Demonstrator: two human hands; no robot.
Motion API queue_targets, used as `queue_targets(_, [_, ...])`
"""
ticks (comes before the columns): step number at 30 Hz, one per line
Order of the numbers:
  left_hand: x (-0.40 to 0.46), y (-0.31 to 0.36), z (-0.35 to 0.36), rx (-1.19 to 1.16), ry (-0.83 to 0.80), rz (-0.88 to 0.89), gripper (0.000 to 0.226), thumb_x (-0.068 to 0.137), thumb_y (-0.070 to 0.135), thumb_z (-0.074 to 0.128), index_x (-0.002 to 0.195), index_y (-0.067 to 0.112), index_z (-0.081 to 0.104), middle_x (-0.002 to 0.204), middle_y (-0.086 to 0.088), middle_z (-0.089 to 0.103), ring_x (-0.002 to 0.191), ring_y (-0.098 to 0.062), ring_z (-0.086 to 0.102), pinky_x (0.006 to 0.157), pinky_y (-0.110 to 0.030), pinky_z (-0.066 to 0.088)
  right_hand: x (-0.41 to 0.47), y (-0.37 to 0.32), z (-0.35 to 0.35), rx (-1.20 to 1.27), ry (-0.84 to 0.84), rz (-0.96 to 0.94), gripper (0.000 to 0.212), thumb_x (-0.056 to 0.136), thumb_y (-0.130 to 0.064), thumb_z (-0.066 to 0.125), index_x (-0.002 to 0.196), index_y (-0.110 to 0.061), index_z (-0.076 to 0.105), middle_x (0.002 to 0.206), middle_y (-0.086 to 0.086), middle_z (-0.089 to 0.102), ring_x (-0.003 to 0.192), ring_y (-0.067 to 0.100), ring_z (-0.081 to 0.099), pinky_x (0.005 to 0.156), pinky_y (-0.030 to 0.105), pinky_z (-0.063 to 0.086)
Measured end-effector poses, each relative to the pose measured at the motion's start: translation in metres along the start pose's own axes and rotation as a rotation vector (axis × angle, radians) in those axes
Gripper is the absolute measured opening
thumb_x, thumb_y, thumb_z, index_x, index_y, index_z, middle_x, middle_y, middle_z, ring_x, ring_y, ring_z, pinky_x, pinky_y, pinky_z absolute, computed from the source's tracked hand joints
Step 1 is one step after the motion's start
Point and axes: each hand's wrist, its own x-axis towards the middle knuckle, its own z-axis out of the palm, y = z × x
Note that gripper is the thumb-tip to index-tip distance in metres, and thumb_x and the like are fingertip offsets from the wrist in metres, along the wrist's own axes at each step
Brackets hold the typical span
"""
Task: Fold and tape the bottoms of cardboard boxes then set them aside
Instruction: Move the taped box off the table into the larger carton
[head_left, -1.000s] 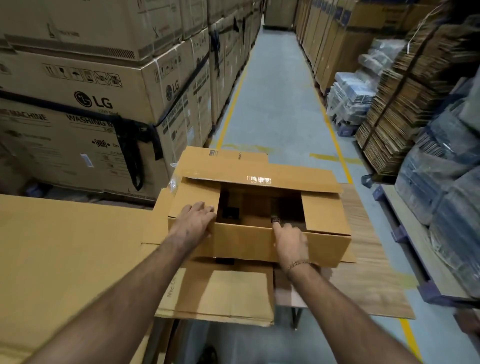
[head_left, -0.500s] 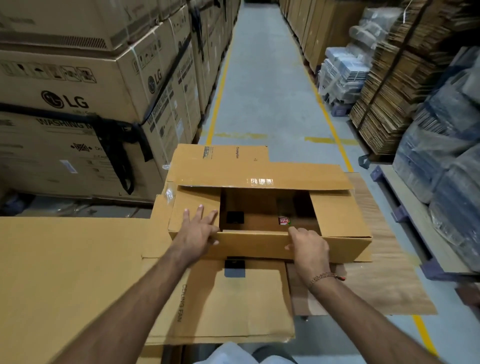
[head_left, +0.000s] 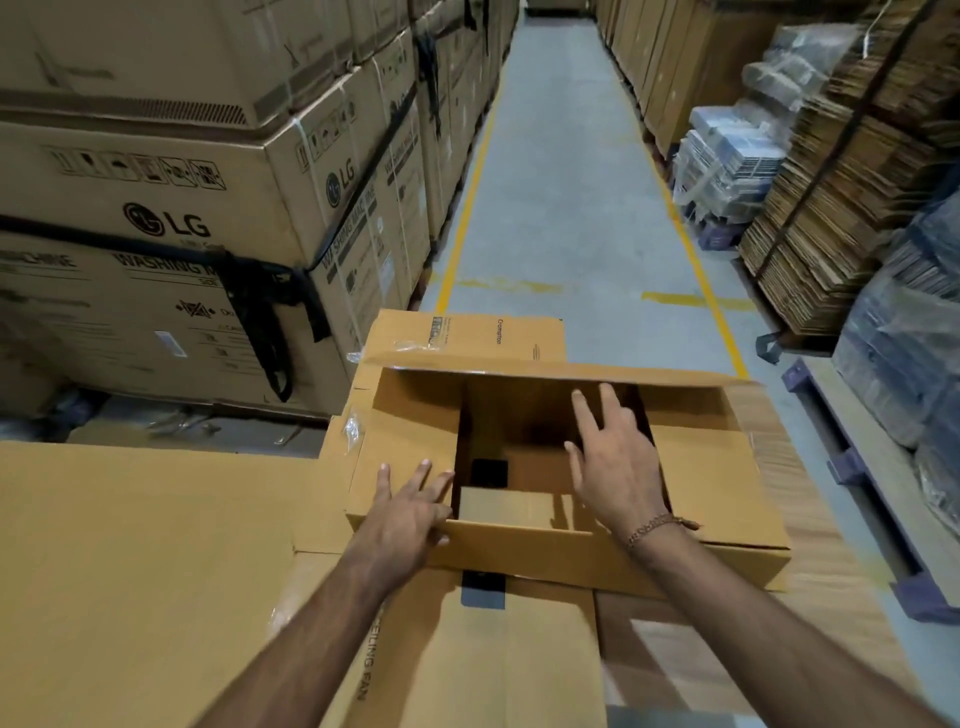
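A brown cardboard box (head_left: 717, 478) stands before me on flattened cartons, its flaps partly folded and a dark gap in the middle. The far long flap (head_left: 467, 343) leans away from me and carries printed text and clear tape. My left hand (head_left: 410, 512) lies flat with straight fingers on the left short flap, at the box's near left corner. My right hand (head_left: 613, 467) hovers over the gap with fingers spread and straight, pointing at the far flap, and holds nothing. No tape roll is in view.
Stacked LG washing machine cartons (head_left: 171, 218) wall off the left. A flat cardboard sheet (head_left: 130, 571) lies at my left, a flattened ceiling-fan carton (head_left: 467, 665) under the box. Bundled flat cartons (head_left: 841, 171) and wrapped packs (head_left: 904, 374) line the right. A grey aisle (head_left: 561, 197) runs ahead.
My right hand has left the near wall of the box and reached forward over the opening, fingers spread. My left hand has stayed on the left flap. The camera has come closer.
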Motion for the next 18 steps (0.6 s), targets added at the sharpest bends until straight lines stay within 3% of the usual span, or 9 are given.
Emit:
queue_targets(3, [-0.003,0.002,-0.004,0.008,-0.017,-0.003,0.039,0.105,0.037,0.058,0.143,0.031,0.057,0.175,0.003,0.003,0.161,-0.025,-0.012,0.124,-0.069,-0.004,0.032,0.005,0.007,-0.016,0.058,-0.018,0.081,0.094,-0.039,0.067,0.161,-0.011,0.03,0.164,0.022,0.026,0.148,0.038,0.03,0.113,0.048,0.042])
queue_targets(8, [-0.006,0.007,-0.009,0.022,-0.025,-0.019,0.037,0.107,0.037,0.055,0.143,0.032,0.055,0.175,0.004,-0.002,0.16,-0.023,-0.015,0.126,-0.066,-0.005,0.095,0.019,0.025,-0.124,-0.184,-0.009,0.105,0.09,-0.054,0.068,0.166,-0.014,0.007,0.172,0.018,-0.005,0.158,0.039,0.001,0.122,0.05,0.025])
queue_targets(10, [-0.006,0.009,-0.009,0.027,-0.031,-0.028,0.036,0.107,0.038,0.054,0.142,0.032,0.055,0.175,0.005,-0.004,0.16,-0.023,-0.017,0.126,-0.065,-0.006,0.113,0.026,0.037,-0.12,-0.276,-0.015,0.1,0.094,-0.05,0.068,0.165,-0.017,0.005,0.172,0.014,0.002,0.158,0.037,0.009,0.122,0.049,0.03])
queue_targets(12, [-0.006,0.011,-0.01,0.022,-0.038,-0.031,0.032,0.107,0.037,0.053,0.138,0.031,0.058,0.175,0.005,-0.005,0.16,-0.023,-0.018,0.126,-0.064,-0.007,0.124,0.034,0.045,-0.108,-0.338,-0.025,0.083,0.097,-0.037,0.068,0.161,-0.02,0.02,0.165,0.008,0.03,0.149,0.031,0.032,0.115,0.046,0.04])
queue_targets(15, [-0.005,0.012,-0.01,0.007,-0.039,-0.033,0.026,0.107,0.036,0.053,0.131,0.031,0.061,0.175,0.006,-0.006,0.16,-0.023,-0.019,0.126,-0.064,-0.008,0.135,0.043,0.048,-0.039,-0.332,-0.013,0.04,0.102,-0.013,0.053,0.141,-0.024,0.05,0.133,0.005,0.061,0.121,0.029,0.056,0.095,0.043,0.054])
queue_targets(18, [-0.005,0.011,-0.008,-0.009,-0.023,-0.035,0.025,0.108,0.036,0.052,0.13,0.031,0.061,0.175,0.007,-0.005,0.16,-0.022,-0.019,0.126,-0.063,-0.009,0.142,0.042,0.045,-0.034,-0.32,0.028,0.031,0.104,-0.007,0.043,0.12,-0.023,0.064,0.111,0.007,0.069,0.101,0.028,0.065,0.085,0.038,0.059])
